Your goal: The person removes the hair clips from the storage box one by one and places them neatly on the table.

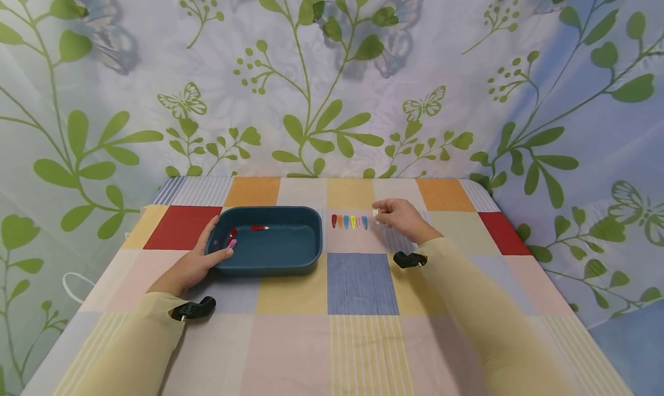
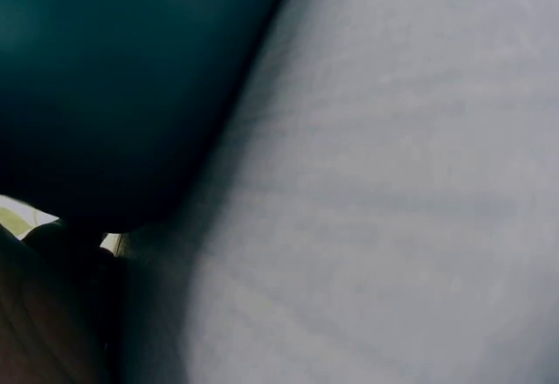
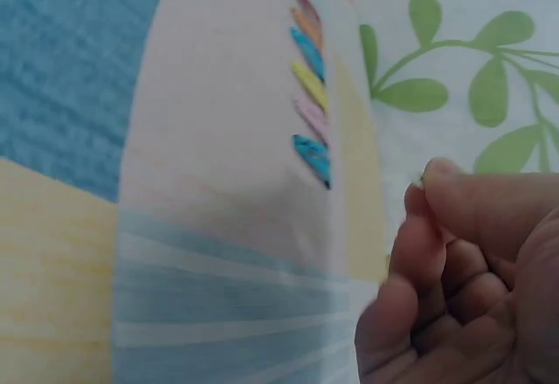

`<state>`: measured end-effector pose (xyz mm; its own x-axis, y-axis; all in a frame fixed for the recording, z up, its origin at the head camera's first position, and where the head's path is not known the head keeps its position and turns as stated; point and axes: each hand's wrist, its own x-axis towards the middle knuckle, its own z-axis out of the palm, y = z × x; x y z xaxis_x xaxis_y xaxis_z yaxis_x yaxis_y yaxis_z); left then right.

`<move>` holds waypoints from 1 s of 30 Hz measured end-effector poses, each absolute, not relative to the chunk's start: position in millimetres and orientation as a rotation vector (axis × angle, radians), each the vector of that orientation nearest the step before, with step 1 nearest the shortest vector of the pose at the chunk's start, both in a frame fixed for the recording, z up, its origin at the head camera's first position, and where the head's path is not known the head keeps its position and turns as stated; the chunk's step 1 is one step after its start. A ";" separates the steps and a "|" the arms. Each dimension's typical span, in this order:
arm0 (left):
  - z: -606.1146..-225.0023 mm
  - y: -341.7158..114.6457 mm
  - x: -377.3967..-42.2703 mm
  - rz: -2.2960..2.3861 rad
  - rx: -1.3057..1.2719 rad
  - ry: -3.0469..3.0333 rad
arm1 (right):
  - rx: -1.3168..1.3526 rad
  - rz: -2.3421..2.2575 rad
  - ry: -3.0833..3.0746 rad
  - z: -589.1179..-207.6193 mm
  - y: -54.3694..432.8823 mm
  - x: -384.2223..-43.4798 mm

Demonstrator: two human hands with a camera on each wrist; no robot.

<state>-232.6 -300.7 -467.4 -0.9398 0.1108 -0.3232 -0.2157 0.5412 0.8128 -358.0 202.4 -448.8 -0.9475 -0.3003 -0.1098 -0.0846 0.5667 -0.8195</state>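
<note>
Hair clips, six of them, lie side by side on the patchwork cloth, and we see each one's long axis running roughly away from the person. The row is left of the right hand, clearly the nearer of the two, with a blue clip closest. We see that hand's thumb and forefinger pinched together on a small pale piece (another clip or not, we cannot tell). The left hand rests against the left end of the dark tray, fingers fairly straight; we count at least three clips inside.
</note>
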 end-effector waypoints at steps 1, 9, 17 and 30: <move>-467.3 -300.9 -232.7 1.356 -0.085 2.447 | -0.314 -1.296 2.588 -451.4 201.8 -359.2; -466.5 -299.2 -231.0 1.350 -0.081 2.457 | -0.264 -1.125 2.725 -473.3 195.6 -372.2; -463.7 -299.1 -232.3 1.351 -0.074 2.458 | -0.271 -1.051 2.772 -479.2 192.0 -375.2; -467.4 -301.5 -233.0 1.379 -0.069 2.438 | -0.248 -0.970 2.742 -477.8 190.2 -371.2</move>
<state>-233.0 -301.5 -467.4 -0.9416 0.1222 -0.3137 -0.2060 0.5280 0.8239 -371.2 190.2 -477.8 -0.9612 -0.2309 -0.1512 -0.0844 0.7675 -0.6355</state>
